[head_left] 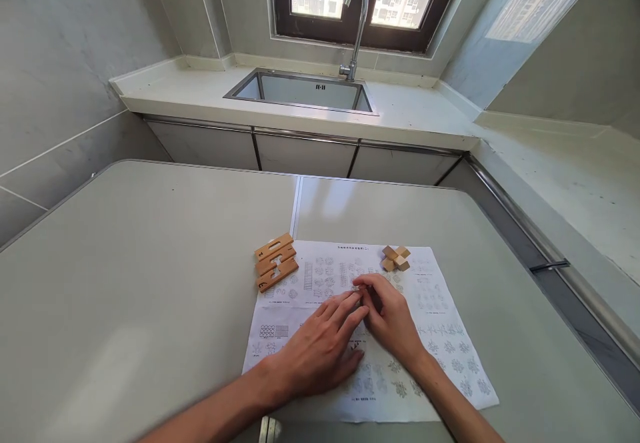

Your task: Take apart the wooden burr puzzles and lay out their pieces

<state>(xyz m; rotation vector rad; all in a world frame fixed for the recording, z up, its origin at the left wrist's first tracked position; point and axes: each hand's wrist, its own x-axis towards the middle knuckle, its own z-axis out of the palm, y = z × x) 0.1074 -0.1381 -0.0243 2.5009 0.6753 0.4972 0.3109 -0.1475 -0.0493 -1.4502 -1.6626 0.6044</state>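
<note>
Wooden pieces (267, 265), three of them, lie in a stack of slanted rows at the top left corner of a white paper sheet (440, 323). They are flat and brown, with bits cut out of them, and small dark marks show on some ends. Near the top right side of the paper sits a little wooden cross puzzle (395, 258), made of short sticks that go through each other. Lots of tiny pictures and words are printed on the paper, but they are too small to read.

Two bare hands meet near the middle of the paper. The left hand (323, 346) is palm down, with its fingers long and loose and its thumb out to the side. It is not closed around anything. Its fingertips reach the fingers of the right hand (393, 316). The right hand is bent, with its thumb and first finger close together. I cannot tell if it is holding something small, because the fingers hide that spot. The wooden cross puzzle is just past the right hand, and nothing touches it but the paper.

All this is on a big pale table (165, 283). Behind it is a white counter (175, 96) with a sink (310, 89), a shiny tap (358, 36) and a dark window frame (320, 28).
</note>
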